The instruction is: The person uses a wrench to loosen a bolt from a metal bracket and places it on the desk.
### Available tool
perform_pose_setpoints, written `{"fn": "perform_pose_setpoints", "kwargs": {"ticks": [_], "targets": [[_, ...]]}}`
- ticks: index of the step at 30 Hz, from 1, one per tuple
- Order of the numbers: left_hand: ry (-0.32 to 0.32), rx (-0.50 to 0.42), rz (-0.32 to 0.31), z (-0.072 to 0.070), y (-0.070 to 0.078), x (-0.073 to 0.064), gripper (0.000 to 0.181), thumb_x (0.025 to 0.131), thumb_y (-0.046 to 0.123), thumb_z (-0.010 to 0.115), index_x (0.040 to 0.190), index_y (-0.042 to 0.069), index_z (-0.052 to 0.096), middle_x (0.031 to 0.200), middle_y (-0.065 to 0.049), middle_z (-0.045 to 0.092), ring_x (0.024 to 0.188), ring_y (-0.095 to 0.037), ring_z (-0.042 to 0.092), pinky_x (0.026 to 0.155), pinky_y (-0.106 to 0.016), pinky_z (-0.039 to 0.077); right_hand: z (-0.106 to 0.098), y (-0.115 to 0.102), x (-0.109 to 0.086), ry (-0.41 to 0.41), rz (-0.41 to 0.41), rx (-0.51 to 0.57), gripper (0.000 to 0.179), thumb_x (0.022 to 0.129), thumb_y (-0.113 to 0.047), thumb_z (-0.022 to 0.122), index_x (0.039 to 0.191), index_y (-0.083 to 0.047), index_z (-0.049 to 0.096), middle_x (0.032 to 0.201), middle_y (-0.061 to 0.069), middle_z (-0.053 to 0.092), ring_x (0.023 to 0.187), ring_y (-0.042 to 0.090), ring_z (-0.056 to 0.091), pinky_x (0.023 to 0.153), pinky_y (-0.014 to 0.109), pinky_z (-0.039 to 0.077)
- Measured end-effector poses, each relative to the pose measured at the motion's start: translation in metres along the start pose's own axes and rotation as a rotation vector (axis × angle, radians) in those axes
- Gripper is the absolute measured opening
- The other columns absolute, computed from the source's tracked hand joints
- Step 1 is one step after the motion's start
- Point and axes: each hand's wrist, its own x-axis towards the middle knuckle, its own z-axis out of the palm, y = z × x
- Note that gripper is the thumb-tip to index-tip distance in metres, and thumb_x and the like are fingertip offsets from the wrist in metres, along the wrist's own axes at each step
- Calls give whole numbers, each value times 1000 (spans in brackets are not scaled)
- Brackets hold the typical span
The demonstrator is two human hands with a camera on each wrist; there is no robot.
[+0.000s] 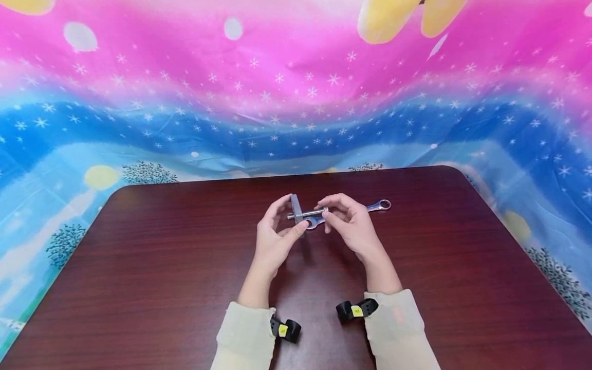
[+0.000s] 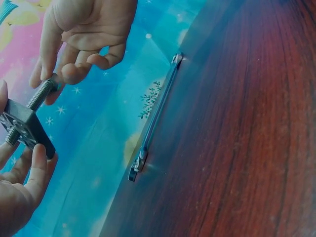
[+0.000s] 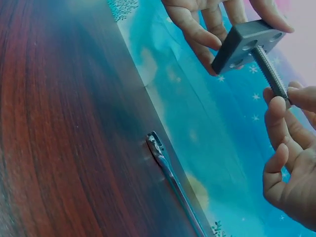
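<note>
My left hand [image 1: 274,237] grips a grey square block [image 3: 242,47] with several holes by its edges, thumb on one side and fingers on the other. A threaded bolt [image 3: 269,71] passes through one hole, its tip poking out on the far side in the left wrist view. At the bolt's other end, my right hand [image 1: 351,223] pinches the head between thumb and fingers. The head is mostly covered by the fingertips. Both hands are raised over the table, block and bolt between them.
A chrome combination wrench [image 1: 379,205] lies on the dark wood table [image 1: 185,267] beyond the hands, its middle hidden behind the right hand in the head view. Behind the table hangs a pink and blue patterned cloth [image 1: 296,103].
</note>
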Motion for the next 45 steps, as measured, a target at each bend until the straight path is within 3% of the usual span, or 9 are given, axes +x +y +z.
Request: {"fn": "perform_pose_setpoints", "kwargs": {"ticks": [8, 13, 18, 23, 27, 35, 42, 45], "targets": [[-11, -1, 11, 1, 1, -1, 61, 85, -1, 74, 141, 10, 53, 129, -16, 59, 111, -23, 59, 82, -29, 59, 0, 1, 2, 68, 35, -12, 23, 100, -12, 58, 111, 8, 63, 69, -2, 68, 52, 18, 54, 56, 31, 50], [-25, 4, 15, 3, 3, -1, 63, 85, -2, 74, 142, 8, 51, 129, -18, 58, 113, -24, 58, 83, -31, 59, 0, 2, 2, 94, 32, 15, 23, 101, -11, 57, 108, 10, 63, 65, -4, 66, 53, 10, 56, 54, 28, 50], [-19, 4, 23, 2, 3, -1, 63, 84, -2, 74, 142, 8, 51, 129, -19, 57, 113, -25, 59, 84, -30, 59, -4, 1, 1, 63, 16, -37, 20, 97, -6, 61, 114, 5, 63, 80, -11, 71, 71, 5, 63, 68, 25, 52], [6, -3, 23, 0, 3, 0, 63, 85, -2, 74, 142, 9, 51, 129, -18, 58, 112, -25, 60, 86, -28, 59, -5, -1, 0, 31, -6, -64, 25, 93, -2, 65, 118, 3, 63, 98, -17, 70, 88, 4, 61, 74, 20, 49], [9, -2, 19, -1, 4, 0, 62, 85, -1, 74, 142, 10, 51, 130, -18, 58, 112, -25, 60, 86, -27, 59, -3, -1, 1, 33, 5, -73, 25, 94, -3, 64, 118, 3, 62, 94, -18, 69, 82, 6, 60, 73, 22, 49], [-15, 3, 19, 2, 4, -1, 62, 85, -1, 74, 142, 9, 51, 128, -18, 58, 112, -25, 59, 82, -27, 59, -1, 1, 4, 75, 62, -30, 22, 99, -13, 60, 111, 5, 63, 66, -8, 65, 62, 8, 59, 60, 22, 45], [2, 4, 22, 1, 2, 0, 62, 85, -2, 74, 141, 9, 52, 129, -18, 58, 113, -26, 59, 84, -27, 59, -1, 1, 1, 17, -17, -59, 25, 95, -1, 62, 120, 0, 61, 101, -6, 70, 81, 13, 56, 71, 22, 48], [7, 3, 17, 1, 3, -1, 63, 84, -3, 74, 141, 9, 52, 129, -18, 58, 113, -26, 59, 84, -27, 59, 0, 1, 1, 15, -1, -58, 25, 96, -4, 62, 121, 0, 61, 102, -5, 70, 81, 12, 58, 72, 22, 50]]}}
